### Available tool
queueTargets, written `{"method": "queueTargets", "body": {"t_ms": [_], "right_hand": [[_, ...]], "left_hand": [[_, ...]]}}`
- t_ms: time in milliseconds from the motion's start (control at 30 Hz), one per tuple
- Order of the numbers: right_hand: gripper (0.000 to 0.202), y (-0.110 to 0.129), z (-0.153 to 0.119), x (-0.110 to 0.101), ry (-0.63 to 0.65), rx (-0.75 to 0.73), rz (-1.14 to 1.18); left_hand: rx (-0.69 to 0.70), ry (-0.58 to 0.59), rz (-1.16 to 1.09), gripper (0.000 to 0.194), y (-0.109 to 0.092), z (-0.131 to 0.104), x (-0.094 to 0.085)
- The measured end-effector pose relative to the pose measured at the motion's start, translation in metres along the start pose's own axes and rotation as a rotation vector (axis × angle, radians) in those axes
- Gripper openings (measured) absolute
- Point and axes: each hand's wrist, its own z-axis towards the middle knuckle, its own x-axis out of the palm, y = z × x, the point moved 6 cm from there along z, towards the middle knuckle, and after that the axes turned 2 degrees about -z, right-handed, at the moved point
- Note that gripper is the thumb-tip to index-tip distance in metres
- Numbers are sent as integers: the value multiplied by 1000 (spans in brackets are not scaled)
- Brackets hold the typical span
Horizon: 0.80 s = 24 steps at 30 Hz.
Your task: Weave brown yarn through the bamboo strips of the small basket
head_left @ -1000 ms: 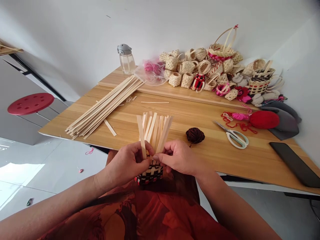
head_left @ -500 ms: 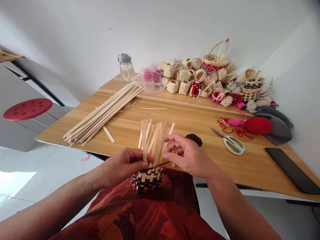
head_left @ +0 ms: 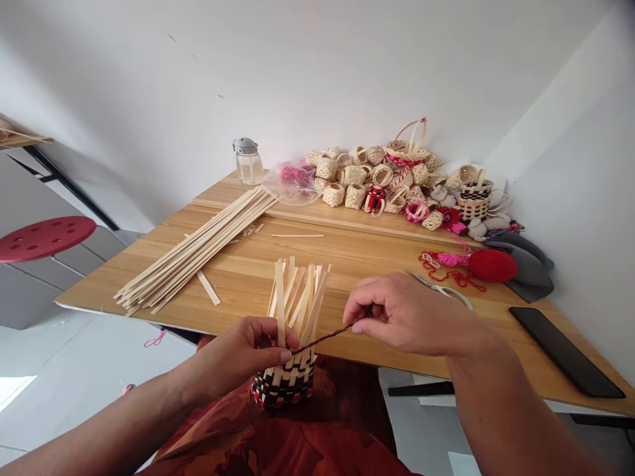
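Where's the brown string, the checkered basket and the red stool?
Brown string (head_left: pixel 325 338), head view: middle of its strand.
Checkered basket (head_left: pixel 285 383), head view: woven side.
Red stool (head_left: pixel 47 238), head view: round seat.

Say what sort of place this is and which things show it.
Probably a basket-weaving workspace: a bundle of pale strips and a pile of small woven baskets lie on the table, and the left hand holds a part-woven basket.

1. The clothing (head_left: pixel 332 439), just below the table's (head_left: pixel 238 284) near edge, is rust-red, patterned with dark brown and dull orange patches.
2. Soft-looking stuff, I'd say, creased into loose folds and darkening to deep brown nearest the table.
3. Left forearm (head_left: pixel 149 403) and right forearm (head_left: pixel 501 390): bare, narrowing toward the wrists.
4. Left hand (head_left: pixel 255 347) and right hand (head_left: pixel 404 314): ungloved, wrists unadorned.
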Motion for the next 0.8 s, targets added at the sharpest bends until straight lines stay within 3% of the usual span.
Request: {"method": "queueTargets", "body": {"t_ms": [200,300,400,500,600,800], "right_hand": [[25,5,-8,-29,4,-55,-8],[28,13,0,-48,-73,-110,-18],[19,30,22,-59,-241,-257,75],[11,38,51,-58,-402,-365,178],[11,32,71,-50,-494,-356,105],[8,22,71,-47,-593,-343,81]], "left_hand": [[32,5,61,32,-7,0,1],[44,23,88,29,-12,1,4],[27,18,149,28,-15,1,8],[20,10,168,29,-16,2,11],[37,-3,190,30,-15,2,9],[27,22,168,32,-12,4,7]]}}
